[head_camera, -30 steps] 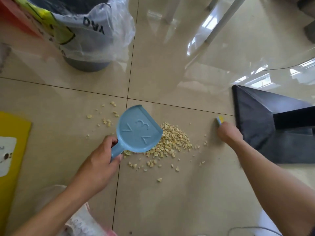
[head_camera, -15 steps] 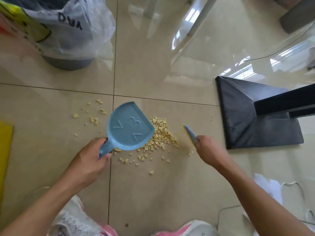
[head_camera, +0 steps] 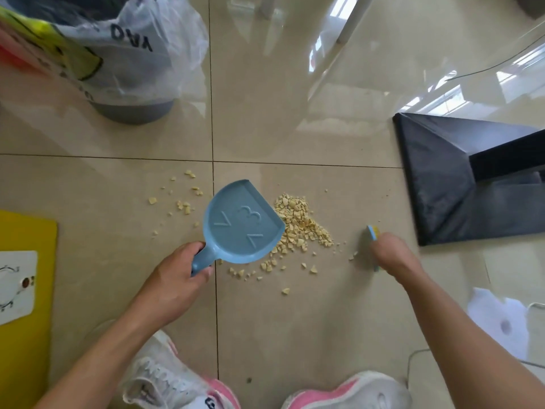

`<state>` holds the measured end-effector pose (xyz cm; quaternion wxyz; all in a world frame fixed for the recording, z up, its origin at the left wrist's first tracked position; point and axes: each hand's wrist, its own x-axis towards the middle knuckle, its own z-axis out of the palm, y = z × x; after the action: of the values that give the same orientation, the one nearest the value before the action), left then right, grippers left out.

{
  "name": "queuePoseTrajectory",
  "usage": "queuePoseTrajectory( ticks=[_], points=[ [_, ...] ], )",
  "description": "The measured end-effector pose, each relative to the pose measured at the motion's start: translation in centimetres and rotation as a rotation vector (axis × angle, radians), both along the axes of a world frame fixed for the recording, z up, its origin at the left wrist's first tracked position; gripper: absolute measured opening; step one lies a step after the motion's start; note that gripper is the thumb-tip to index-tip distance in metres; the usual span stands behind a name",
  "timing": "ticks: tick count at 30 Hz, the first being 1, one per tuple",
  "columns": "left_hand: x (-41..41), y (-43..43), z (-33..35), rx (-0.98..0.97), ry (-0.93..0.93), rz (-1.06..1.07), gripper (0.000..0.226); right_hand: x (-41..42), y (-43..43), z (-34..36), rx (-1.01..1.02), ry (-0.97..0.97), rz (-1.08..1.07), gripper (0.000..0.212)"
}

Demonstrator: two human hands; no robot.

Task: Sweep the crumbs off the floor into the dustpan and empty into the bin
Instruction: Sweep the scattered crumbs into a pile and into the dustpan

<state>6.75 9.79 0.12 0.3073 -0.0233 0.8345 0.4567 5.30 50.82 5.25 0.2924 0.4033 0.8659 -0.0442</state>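
My left hand (head_camera: pixel 177 278) grips the handle of a small blue dustpan (head_camera: pixel 240 221), which is tipped so its underside faces up, its open edge against a heap of pale yellow crumbs (head_camera: pixel 298 228) on the tiled floor. Looser crumbs (head_camera: pixel 184 203) lie scattered to the dustpan's left. My right hand (head_camera: pixel 393 255) is closed around a small blue and yellow brush (head_camera: pixel 373 233), to the right of the heap; most of the brush is hidden by the hand. The grey bin (head_camera: pixel 132 110) with a clear plastic liner stands at the upper left.
A black stand base (head_camera: pixel 442 178) sits on the floor at the right. A yellow board (head_camera: pixel 26 335) lies at the left edge. White and pink shoes (head_camera: pixel 165 376) are at the bottom. White paper (head_camera: pixel 498 317) and a thin cable (head_camera: pixel 413 361) lie lower right.
My right hand swept the brush in toward the heap, then drew back out to the right. The heap got tighter against the dustpan. The dustpan has stayed in place.
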Motion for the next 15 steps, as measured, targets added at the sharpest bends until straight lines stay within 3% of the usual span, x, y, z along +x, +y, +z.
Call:
queuePoseTrajectory(
  ticks=[4,10,12,15],
  points=[
    [0.8,-0.2,0.2,-0.005,-0.008,0.017,0.024,-0.1,-5.6,0.1,-0.169,-0.005,0.052,0.025],
    [1.6,-1.0,-0.2,-0.015,-0.015,0.011,0.015,2.8,-8.7,-0.1,-0.349,0.110,0.091,0.030],
    [2.0,-1.5,-0.4,-0.021,-0.036,0.005,0.016,3.2,-7.4,0.2,-0.354,0.155,0.025,0.029],
    [2.2,-1.8,-0.5,-0.032,-0.037,-0.007,0.015,2.6,-2.9,1.0,-0.205,0.203,0.000,0.030]
  ],
)
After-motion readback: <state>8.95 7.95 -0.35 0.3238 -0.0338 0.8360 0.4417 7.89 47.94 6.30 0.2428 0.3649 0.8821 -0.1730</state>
